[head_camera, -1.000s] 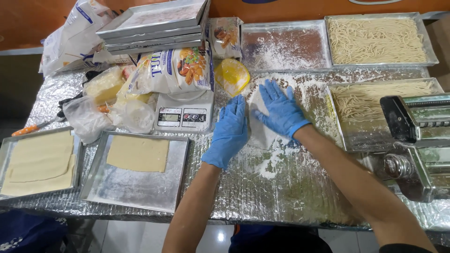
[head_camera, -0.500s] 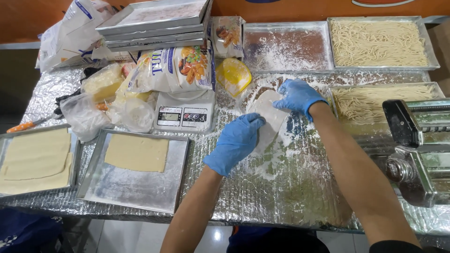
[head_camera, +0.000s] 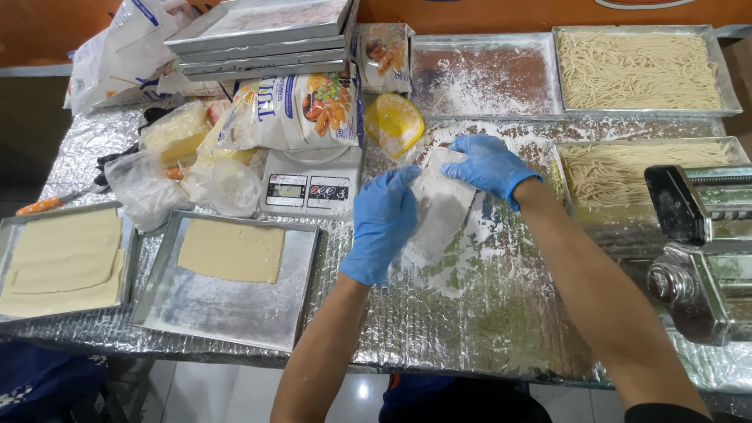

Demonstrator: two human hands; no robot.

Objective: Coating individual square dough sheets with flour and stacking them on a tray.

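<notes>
A floured sheet of dough (head_camera: 440, 210) is lifted off the foil-covered table (head_camera: 486, 329) between my two hands, both in blue gloves. My left hand (head_camera: 382, 223) grips its near left edge. My right hand (head_camera: 489, 163) grips its far right edge. Loose flour (head_camera: 454, 270) is scattered on the foil below the sheet.
Two metal trays with flat dough sheets (head_camera: 231, 249) (head_camera: 63, 258) lie at the left. A kitchen scale (head_camera: 309, 188), flour bags (head_camera: 294, 110) and stacked trays (head_camera: 266, 31) stand behind. Noodle trays (head_camera: 638, 70) (head_camera: 627, 168) sit at the right, next to a pasta machine (head_camera: 701, 243).
Both hands pressed the dough flat on the table a second ago. They have since raised and stretched it, my right hand moving farther away and my left hand nearer.
</notes>
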